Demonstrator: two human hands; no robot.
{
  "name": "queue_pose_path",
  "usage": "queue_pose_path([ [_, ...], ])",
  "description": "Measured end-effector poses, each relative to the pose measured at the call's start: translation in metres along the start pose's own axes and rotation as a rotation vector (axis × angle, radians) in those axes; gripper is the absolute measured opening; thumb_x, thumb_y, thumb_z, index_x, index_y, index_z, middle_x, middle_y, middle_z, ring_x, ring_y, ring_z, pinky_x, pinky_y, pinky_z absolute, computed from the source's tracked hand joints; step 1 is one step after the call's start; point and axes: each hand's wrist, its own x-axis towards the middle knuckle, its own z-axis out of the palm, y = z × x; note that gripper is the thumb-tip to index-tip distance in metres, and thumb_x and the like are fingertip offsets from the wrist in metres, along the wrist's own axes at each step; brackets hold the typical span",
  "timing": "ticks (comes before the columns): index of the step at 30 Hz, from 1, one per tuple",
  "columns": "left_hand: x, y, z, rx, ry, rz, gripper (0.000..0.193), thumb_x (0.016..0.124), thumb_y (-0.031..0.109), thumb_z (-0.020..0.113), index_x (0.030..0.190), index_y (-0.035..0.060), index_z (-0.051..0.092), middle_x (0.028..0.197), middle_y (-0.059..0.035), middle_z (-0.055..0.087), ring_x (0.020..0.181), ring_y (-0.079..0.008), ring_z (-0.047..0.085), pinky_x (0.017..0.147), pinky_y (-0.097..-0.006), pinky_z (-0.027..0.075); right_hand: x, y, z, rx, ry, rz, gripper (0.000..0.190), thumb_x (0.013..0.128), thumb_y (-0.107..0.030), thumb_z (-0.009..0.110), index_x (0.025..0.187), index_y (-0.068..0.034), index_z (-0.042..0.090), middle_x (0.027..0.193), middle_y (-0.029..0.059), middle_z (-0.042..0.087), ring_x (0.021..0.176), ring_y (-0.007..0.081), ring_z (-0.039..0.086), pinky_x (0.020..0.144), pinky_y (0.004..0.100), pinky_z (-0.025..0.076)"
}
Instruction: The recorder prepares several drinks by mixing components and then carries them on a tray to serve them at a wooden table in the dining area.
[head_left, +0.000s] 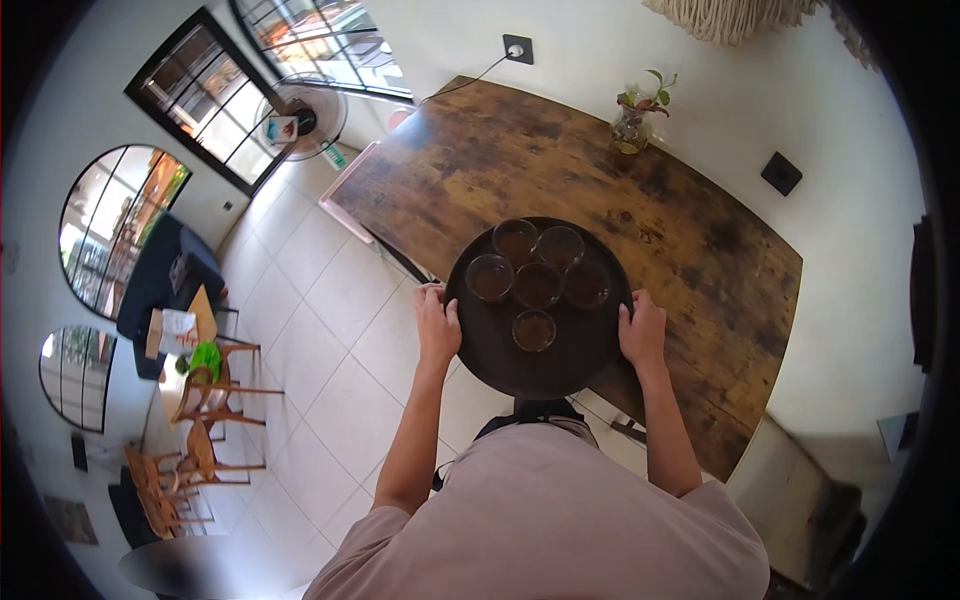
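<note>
A round dark serving tray is held level between my two hands, over the near edge of a brown wooden table. My left hand grips its left rim and my right hand its right rim, thumbs on top. Several clear glasses with dark brown contents stand on it. Most are bunched towards the far side, among them one glass at the left and another at the right. A single glass stands nearest to me. Whether the tray's underside touches the table is hidden.
A glass vase with a plant stands at the table's wall side. A cord runs from a wall socket behind the table. Left are a pedestal fan, a pink chair, tiled floor, a dark sofa and wooden chairs.
</note>
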Motion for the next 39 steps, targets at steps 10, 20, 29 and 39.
queue_pose_path([
  [10,0.15,-0.089,-0.02,0.042,-0.112,0.038,0.019,0.089,-0.005,0.07,0.105,-0.0064,0.059,0.118,-0.0218,0.056,0.111,-0.0392,0.056,0.095,-0.0447,0.048,0.076,-0.09,0.091,-0.032,0.033,0.087,0.026,0.095,-0.015,0.07,0.113,0.0,0.059,0.099,0.0221,0.072,0.097,0.0423,0.067,0.09,0.0495,0.047],
  [20,0.299,-0.182,-0.024,0.012,-0.205,0.06,0.023,0.089,-0.003,0.072,0.108,-0.0071,0.059,0.117,-0.0201,0.056,0.104,-0.0355,0.057,0.094,-0.0427,0.049,0.176,-0.167,0.173,0.042,0.013,0.183,0.026,0.094,-0.016,0.072,0.113,-0.002,0.061,0.089,0.0179,0.069,0.09,0.0409,0.066,0.087,0.051,0.047],
  [29,0.396,-0.249,-0.033,-0.102,-0.365,0.153,0.022,0.09,0.002,0.075,0.105,-0.0055,0.062,0.109,-0.019,0.058,0.101,-0.0356,0.059,0.093,-0.0415,0.049,0.191,-0.239,0.237,0.047,0.263,0.323,0.026,0.093,-0.01,0.073,0.116,-0.003,0.063,0.099,0.0132,0.066,0.095,0.0362,0.064,0.087,0.0475,0.05],
  [39,0.433,-0.264,-0.031,-0.253,-0.469,0.199,0.02,0.09,0.003,0.075,0.102,-0.0064,0.061,0.112,-0.018,0.061,0.103,-0.0361,0.062,0.092,-0.0424,0.05,0.142,-0.396,0.277,0.36,0.209,0.21,0.065,0.084,-0.014,0.084,0.141,-0.005,0.054,0.131,0.0174,0.062,0.126,0.0367,0.059,0.109,0.0425,0.048],
])
